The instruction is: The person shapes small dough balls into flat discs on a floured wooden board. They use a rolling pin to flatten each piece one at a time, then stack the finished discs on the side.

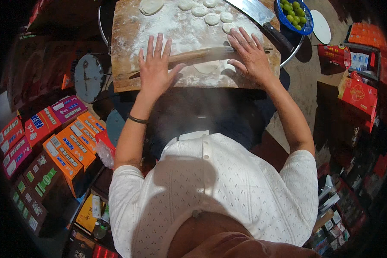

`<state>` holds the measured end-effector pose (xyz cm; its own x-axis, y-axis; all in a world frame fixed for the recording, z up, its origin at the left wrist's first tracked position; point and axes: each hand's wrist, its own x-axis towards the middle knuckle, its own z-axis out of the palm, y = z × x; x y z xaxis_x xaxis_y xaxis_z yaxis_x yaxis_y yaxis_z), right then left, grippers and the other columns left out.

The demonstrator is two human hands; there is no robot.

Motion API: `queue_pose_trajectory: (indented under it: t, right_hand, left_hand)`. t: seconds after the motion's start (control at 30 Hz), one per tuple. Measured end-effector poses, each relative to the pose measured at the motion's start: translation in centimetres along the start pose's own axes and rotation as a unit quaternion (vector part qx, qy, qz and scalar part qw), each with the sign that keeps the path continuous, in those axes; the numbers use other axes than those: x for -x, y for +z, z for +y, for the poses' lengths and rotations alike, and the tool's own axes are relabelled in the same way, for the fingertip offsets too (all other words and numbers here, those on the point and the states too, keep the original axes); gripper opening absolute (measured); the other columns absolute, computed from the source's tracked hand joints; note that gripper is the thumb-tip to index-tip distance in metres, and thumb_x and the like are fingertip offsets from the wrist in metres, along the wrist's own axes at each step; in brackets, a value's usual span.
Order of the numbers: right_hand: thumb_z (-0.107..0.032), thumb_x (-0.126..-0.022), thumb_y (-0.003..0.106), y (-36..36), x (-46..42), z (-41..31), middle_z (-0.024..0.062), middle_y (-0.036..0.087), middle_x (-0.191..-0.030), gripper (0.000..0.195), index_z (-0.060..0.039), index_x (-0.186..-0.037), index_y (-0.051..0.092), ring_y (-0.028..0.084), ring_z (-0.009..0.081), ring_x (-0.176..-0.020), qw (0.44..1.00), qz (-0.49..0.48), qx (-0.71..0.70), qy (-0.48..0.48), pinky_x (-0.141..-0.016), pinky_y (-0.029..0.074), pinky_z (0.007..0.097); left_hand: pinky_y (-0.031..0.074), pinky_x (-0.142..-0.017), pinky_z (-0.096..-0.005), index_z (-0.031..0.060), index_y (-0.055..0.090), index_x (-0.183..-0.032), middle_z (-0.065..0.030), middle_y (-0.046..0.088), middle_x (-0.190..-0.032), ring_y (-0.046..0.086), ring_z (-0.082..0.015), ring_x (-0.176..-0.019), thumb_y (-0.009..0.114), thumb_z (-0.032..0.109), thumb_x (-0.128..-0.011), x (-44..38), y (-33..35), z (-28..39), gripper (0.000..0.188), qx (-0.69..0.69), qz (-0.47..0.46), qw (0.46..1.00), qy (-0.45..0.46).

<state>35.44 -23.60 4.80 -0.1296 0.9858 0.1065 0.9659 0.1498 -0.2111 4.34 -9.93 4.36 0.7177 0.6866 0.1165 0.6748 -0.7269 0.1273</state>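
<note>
My left hand (156,66) lies flat over the left part of a tapered wooden rolling pin (198,56), fingers spread. Over its right part rests my right hand (252,57), palm down and fingers apart. The pin's two thin ends stick out past the hands. Beneath its middle, a flat dough round (206,67) shows on the near side. All this is on a floured wooden board (125,35). Several small dough discs (212,19) lie beyond the pin, one close to my right fingertips. Thin dough wrappers (151,6) are stacked at the far left.
A cleaver (254,11) lies along the board's right side, its black handle (279,38) pointing towards me. Past it stands a blue basket (307,28) with green fruit (293,14), probably grapes. Boxes (71,148) are piled at left; a red bag (358,96) is at right.
</note>
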Motion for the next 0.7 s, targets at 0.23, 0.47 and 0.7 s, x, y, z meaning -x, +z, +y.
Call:
queue_pose_trajectory:
  t: [0.23,0.47,0.7]
  right_hand:
    - [-0.055,-0.092,0.064,-0.9,8.0,-3.8,0.0112,0.033,-0.167,0.082,-0.0117,-0.158,0.039,0.023,0.0328,-0.157,0.997,-0.043,-0.045,0.035,-0.126,0.019,0.0538]
    - [-0.057,-0.097,0.057,0.4,1.7,-1.3,0.0105,0.031,-0.167,0.073,-0.0182,-0.157,0.042,0.022,0.0332,-0.157,0.999,0.003,0.023,0.044,-0.126,0.017,0.0537]
    - [-0.058,-0.096,0.056,0.3,0.9,-1.1,0.0093,0.028,-0.169,0.074,-0.0208,-0.158,0.041,0.021,0.0328,-0.157,0.999,0.007,0.035,0.003,-0.126,0.017,0.0533]
  left_hand:
    - [0.016,-0.123,-0.0593,0.0148,0.029,-0.164,-0.0116,0.023,-0.171,0.018,-0.036,-0.158,0.065,0.057,-0.091,4.7,-0.5,0.8,0.091,0.042,-0.074,0.995,0.054]
    - [0.021,-0.121,-0.0622,0.0129,0.039,-0.159,-0.0108,0.027,-0.17,0.02,-0.0362,-0.157,0.06,0.052,-0.097,0.2,-0.2,-0.3,0.076,0.036,-0.031,0.999,0.019]
    - [0.019,-0.121,-0.0616,0.0099,0.039,-0.158,-0.0141,0.027,-0.169,0.02,-0.038,-0.157,0.059,0.052,-0.098,1.5,0.8,-0.3,0.076,0.034,0.036,0.999,-0.02]
